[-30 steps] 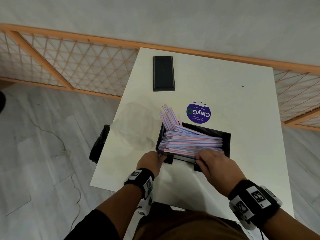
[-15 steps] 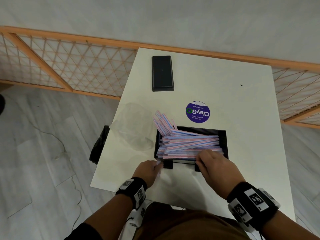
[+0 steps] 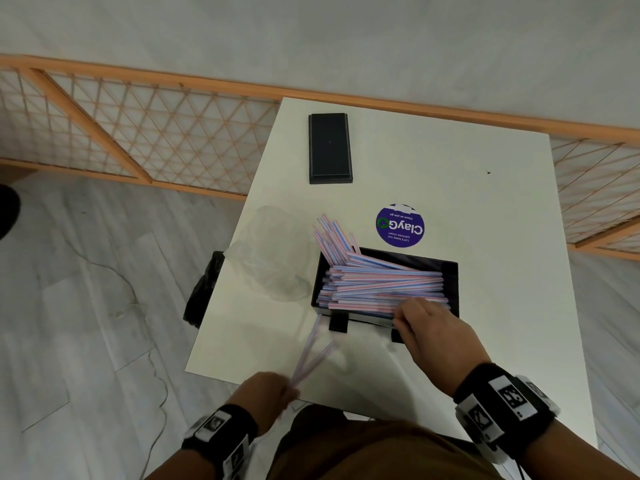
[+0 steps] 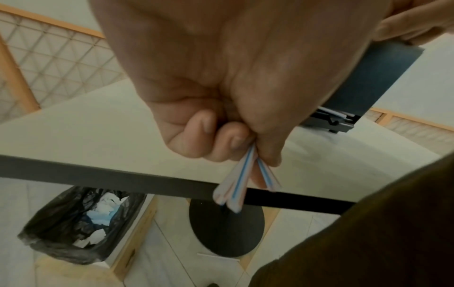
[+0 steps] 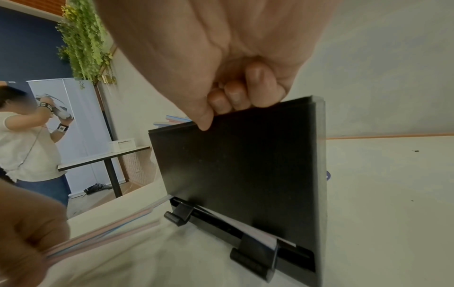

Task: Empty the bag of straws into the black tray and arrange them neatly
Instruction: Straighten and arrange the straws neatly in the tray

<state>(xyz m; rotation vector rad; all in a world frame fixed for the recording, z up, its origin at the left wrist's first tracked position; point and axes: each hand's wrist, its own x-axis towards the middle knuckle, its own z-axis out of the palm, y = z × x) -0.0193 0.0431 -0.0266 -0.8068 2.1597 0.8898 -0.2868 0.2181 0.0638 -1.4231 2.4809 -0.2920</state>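
The black tray point(image 3: 451, 274) stands near the front of the white table point(image 3: 485, 341), heaped with pink and blue striped straws point(image 3: 381, 282). A few straws point(image 3: 332, 240) stick up and out over its far left corner. My left hand point(image 3: 270, 389) is at the table's near edge and pinches a few straws point(image 3: 311, 351) that slant up towards the tray; their short ends point(image 4: 236, 186) poke out below my fingers. My right hand point(image 3: 426, 323) grips the tray's near wall point(image 5: 245, 165), fingers point(image 5: 236, 97) curled over the rim. The clear, empty bag point(image 3: 270, 258) lies left of the tray.
A flat black lid point(image 3: 329, 148) lies at the table's far left, and a round purple sticker point(image 3: 400, 225) is behind the tray. A bin lined with a black bag point(image 4: 73, 223) stands on the floor left of the table. An orange lattice rail point(image 3: 138, 133) runs behind.
My left hand has drawn back from the tray's left front corner to the table's near edge, pulling a few straws out with it. My right hand has stayed on the tray.
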